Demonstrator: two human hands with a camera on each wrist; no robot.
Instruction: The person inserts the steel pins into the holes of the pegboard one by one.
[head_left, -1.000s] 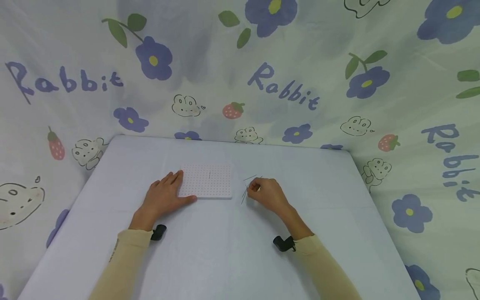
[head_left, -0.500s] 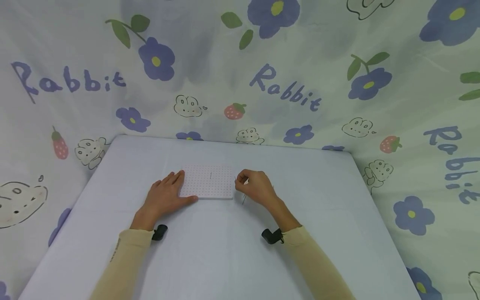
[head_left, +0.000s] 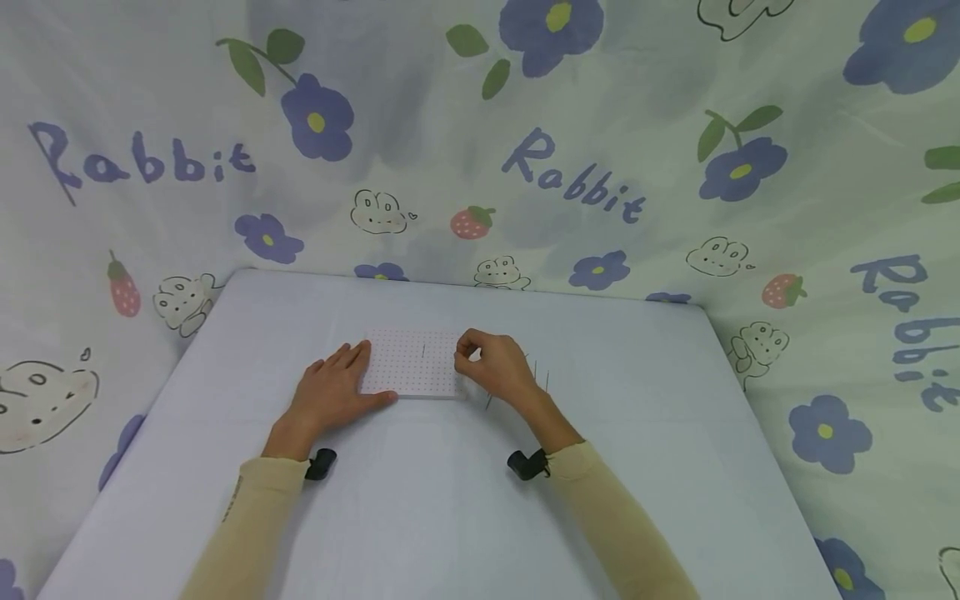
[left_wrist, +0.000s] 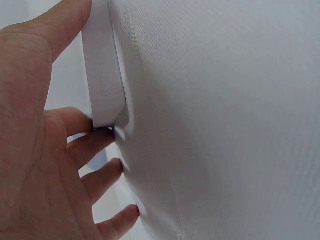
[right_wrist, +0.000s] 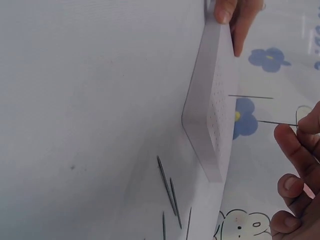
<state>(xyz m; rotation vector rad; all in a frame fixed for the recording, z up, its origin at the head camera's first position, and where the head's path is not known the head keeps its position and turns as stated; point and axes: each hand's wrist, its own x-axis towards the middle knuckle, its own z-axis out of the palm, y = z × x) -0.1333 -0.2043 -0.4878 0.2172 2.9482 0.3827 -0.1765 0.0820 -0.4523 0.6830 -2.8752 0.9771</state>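
Observation:
A white board (head_left: 408, 375) dotted with rows of small holes lies on the table. One thin dark needle (right_wrist: 251, 96) stands upright out of its top. My left hand (head_left: 327, 390) rests against the board's near left corner, thumb along the front side and fingers spread at the left side. Between thumb and index finger, my right hand (head_left: 497, 367) pinches another needle (right_wrist: 278, 123), whose tip points down toward the board's top from above. The right hand's other fingers curl loosely. In the head view this hand overlaps the board's right edge and the held needle is hidden.
Several loose needles (right_wrist: 167, 186) lie on the white tablecloth (head_left: 420, 500) to the right of the board, partly behind the right hand in the head view. A patterned curtain (head_left: 420, 125) hangs behind and beside the table.
My right hand has risen from the loose needles with one pinched and moved left to the board's right edge. The left hand holds its place on the board.

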